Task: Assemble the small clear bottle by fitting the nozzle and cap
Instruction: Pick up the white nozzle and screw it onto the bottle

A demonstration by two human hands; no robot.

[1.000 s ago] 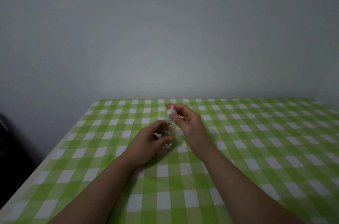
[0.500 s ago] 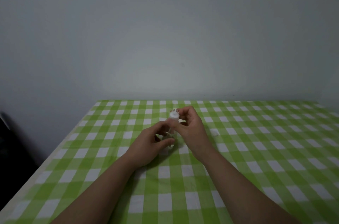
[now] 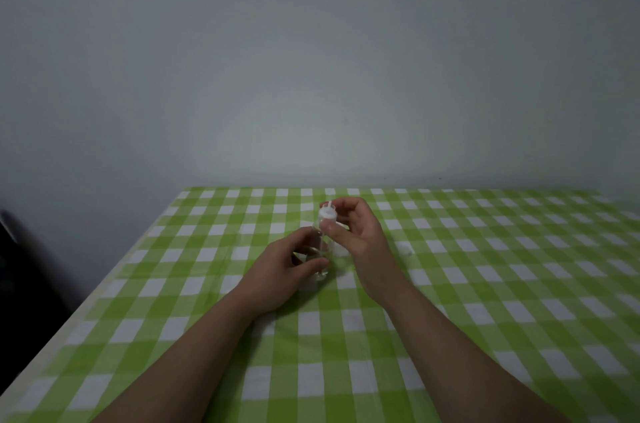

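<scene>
nearest the camera, two bare forearms reached out over the tabletop point(image 3: 485, 301), covered in a green-and-white check cloth. the left hand point(image 3: 282, 275) sat low, its grip curled around the lower part of the bottle point(image 3: 321, 249), thumb in front and fingers behind, holding it upright with its base on or just above the cloth; which, the view did not settle.

a little farther, the right hand point(image 3: 360, 235) was at the bottle's top. its grip was pinched on the bottle's neck just under the white nozzle point(image 3: 327, 212), thumb on the near side, the other fingers arched over and behind.

compared with a second earlier, the nozzle sat differently: then only a thin white tip showed between the right fingers above the neck, while half a second ago and now a broad white collar was down on the mouth of the bottle, with the thin tip standing clear above it. the right fingers had also opened away from the tip and slid lower. judged from that, the nozzle was seated or nearly so, though whether it was pressed fully home could not be told.

a small pale thing point(image 3: 403, 248) lay on the cloth to the right, perhaps the cap, too faint to be sure. the capping step looked not yet done.

farthest back stood a plain grey wall point(image 3: 311, 59).
</scene>
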